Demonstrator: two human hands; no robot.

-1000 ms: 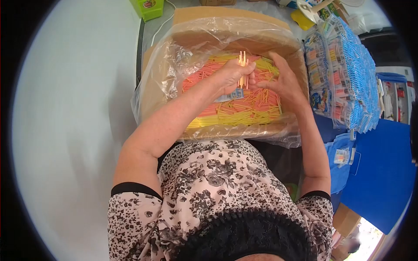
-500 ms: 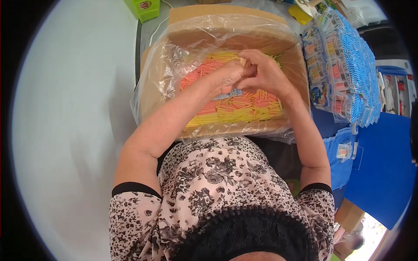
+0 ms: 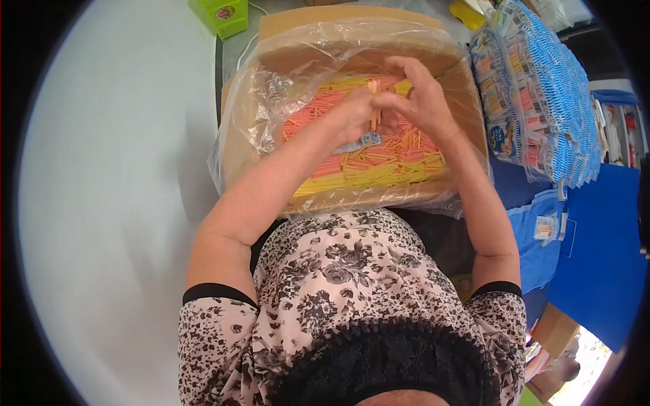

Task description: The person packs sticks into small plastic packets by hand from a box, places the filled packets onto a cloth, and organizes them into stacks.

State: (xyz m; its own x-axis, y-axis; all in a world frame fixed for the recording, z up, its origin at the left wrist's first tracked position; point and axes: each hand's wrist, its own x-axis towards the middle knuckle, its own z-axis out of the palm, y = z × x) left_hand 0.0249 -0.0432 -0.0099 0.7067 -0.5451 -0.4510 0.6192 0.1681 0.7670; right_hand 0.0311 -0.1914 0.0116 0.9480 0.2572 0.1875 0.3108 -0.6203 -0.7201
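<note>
Above an open cardboard box [image 3: 352,201] lined with clear plastic, my left hand [image 3: 357,116] is closed on a small bundle of thin sticks [image 3: 374,120], which stand upright in its fingers. My right hand [image 3: 423,100] is right beside it, fingers spread and curved, its thumb by the bundle; nothing shows in it. Below both hands, many loose pink and yellow sticks [image 3: 365,168] fill the box. A small printed packet [image 3: 369,140] lies on them, partly hidden by my left hand.
Stacked blue-striped packets [image 3: 535,101] stand right of the box. A blue cloth [image 3: 531,247] with a small packet [image 3: 545,229] and a blue panel [image 3: 599,250] are at the right. A green container [image 3: 223,15] is at the upper left. Part of another person shows at the lower right.
My right hand came over to my left hand, covering the bundle, then drew slightly up and away. The bundle shows again in my left hand. The whole view has shifted a little.
</note>
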